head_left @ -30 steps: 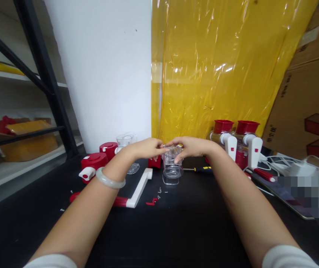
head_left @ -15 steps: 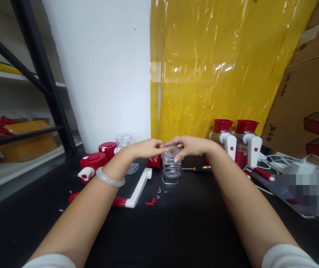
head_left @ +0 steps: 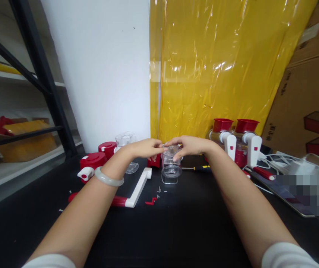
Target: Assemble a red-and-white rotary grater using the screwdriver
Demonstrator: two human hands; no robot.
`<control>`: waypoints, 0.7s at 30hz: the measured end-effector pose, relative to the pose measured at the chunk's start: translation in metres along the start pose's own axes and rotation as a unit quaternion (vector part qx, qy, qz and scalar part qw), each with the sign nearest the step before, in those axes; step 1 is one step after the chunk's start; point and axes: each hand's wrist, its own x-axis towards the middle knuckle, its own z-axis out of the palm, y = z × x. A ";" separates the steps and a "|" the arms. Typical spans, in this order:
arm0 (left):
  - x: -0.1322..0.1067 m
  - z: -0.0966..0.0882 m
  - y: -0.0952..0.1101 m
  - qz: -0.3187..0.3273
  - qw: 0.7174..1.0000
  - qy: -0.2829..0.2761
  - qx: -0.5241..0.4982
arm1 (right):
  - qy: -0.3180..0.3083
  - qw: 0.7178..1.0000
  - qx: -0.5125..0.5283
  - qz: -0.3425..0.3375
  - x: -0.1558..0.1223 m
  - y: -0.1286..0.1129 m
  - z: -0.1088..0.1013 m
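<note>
We see the clear plastic housing (head_left: 171, 170) on the black worktop (head_left: 176, 230), straight ahead of the person and between the two hands. The right hand (head_left: 186, 148) grasps it, curled over its top with the thumb against the side nearer to us; we judge that this grip keeps the slick, light body from sliding. The left hand (head_left: 152, 149) has its fingertips bunched at the housing's upper left edge, seemingly to steady that corner, though we cannot tell whether they pinch anything small. The housing's round collar and clear foot point down toward us, and its narrower-looking end rises between the hands, so its long axis runs up and down in our view; whether it stands upright or leans away we cannot tell. Just right of the housing lies the screwdriver (head_left: 200, 168), its shaft toward it, probably for an easy reach. On the housing's near left we find small screws (head_left: 158, 190), a red clip (head_left: 151, 201) and the white crank handle (head_left: 138, 189), apparently set aside within reach. A red part (head_left: 154, 163) sits just beside the housing, on its left.
</note>
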 end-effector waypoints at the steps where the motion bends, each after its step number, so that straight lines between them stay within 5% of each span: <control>1: 0.000 0.000 0.000 0.001 1.000 0.000 0.004 | -0.001 1.000 0.007 -0.003 0.000 0.002 0.000; 9: 0.000 0.000 -0.002 0.001 1.000 -0.004 0.006 | 0.012 0.999 0.034 -0.012 -0.004 0.014 -0.008; 21: 0.001 0.001 -0.004 0.000 1.000 -0.007 -0.010 | 0.017 0.996 -0.003 0.091 -0.005 0.019 -0.010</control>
